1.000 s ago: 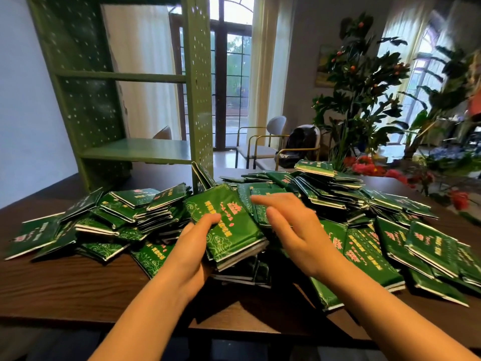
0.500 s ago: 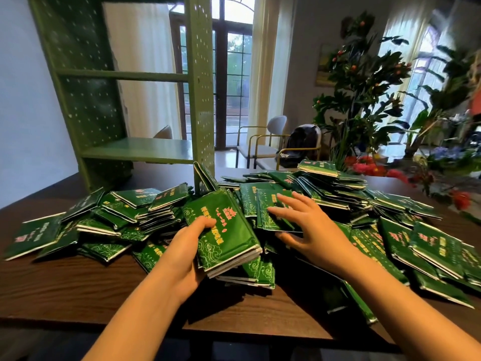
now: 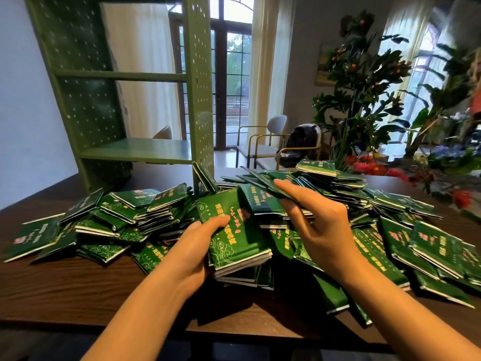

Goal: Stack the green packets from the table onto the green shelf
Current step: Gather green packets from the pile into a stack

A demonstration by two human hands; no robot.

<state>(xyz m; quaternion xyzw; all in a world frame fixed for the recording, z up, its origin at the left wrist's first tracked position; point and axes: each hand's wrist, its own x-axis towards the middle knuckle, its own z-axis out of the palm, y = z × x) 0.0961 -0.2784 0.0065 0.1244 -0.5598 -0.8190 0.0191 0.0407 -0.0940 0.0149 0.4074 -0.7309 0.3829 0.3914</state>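
Two grips, stack [image 3: 235,239] in left hand [image 3: 192,247], packets [image 3: 261,201] in right hand [image 3: 321,226]

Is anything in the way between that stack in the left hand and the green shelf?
Nothing visible blocks it. The left hand grips the stack just in front of the upright post; the shelf lies open, up and left, past loose packets on the table. The right hand pinches another packet.

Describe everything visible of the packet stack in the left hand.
The packet stack is several flat, glossy dark green packets with pale cloud patterns, reddish-gold print and white edges at its near end. It tilts over the pile on the table. The left hand grips its left side, thumb on top. The right hand pinches other packets beside it.
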